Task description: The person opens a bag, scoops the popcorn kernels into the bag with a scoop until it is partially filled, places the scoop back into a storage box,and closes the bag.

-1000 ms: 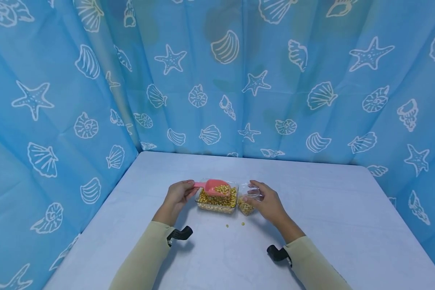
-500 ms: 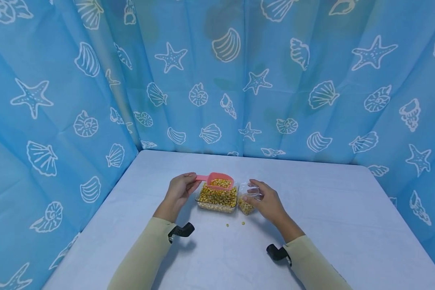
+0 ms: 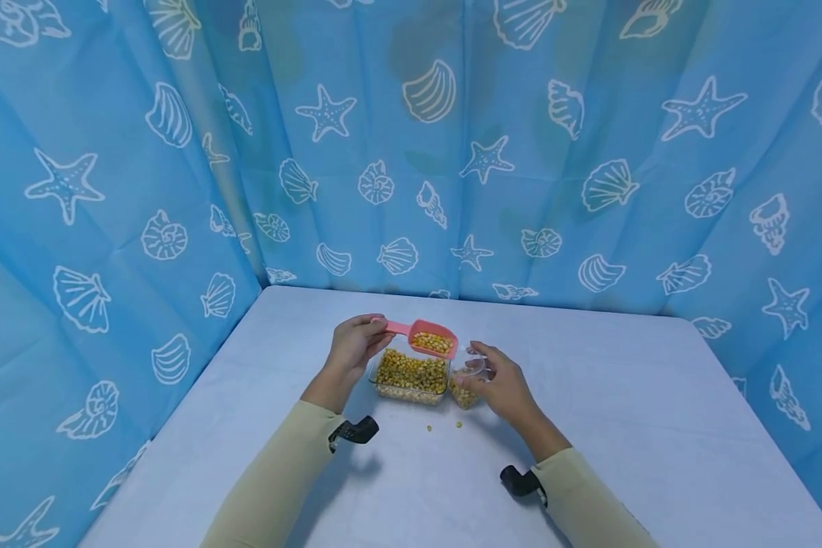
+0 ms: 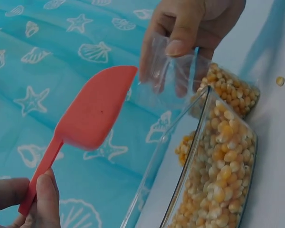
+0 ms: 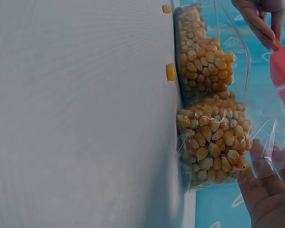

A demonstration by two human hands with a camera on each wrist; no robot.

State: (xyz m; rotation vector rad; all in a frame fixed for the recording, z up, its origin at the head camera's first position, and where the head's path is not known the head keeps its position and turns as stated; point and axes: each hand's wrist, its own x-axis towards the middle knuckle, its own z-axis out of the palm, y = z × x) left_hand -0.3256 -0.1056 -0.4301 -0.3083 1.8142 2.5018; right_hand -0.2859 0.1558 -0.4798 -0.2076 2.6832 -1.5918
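My left hand (image 3: 356,346) pinches the handle of a pink scoop (image 4: 92,114). Yellow corn kernels (image 3: 430,342) lie in its bowl, which is over the right back part of a glass container (image 4: 186,164) and close to a clear plastic bag (image 5: 213,147). The bag stands on the table against the container's right side, its lower part full of kernels. My right hand (image 3: 496,380) holds the bag's upper film, thumb on the near side and fingers spread round the mouth. The container holds a deep layer of kernels.
Two loose kernels, one of them this corn kernel (image 3: 459,425), lie on the white tablecloth (image 3: 411,487) in front of the container. A blue curtain (image 3: 356,251) with shell and starfish prints hangs behind and at the sides.
The left hand has lifted the loaded scoop from the kernels in the container and moved it right and back, towards the bag. My right hand stays at the bag.
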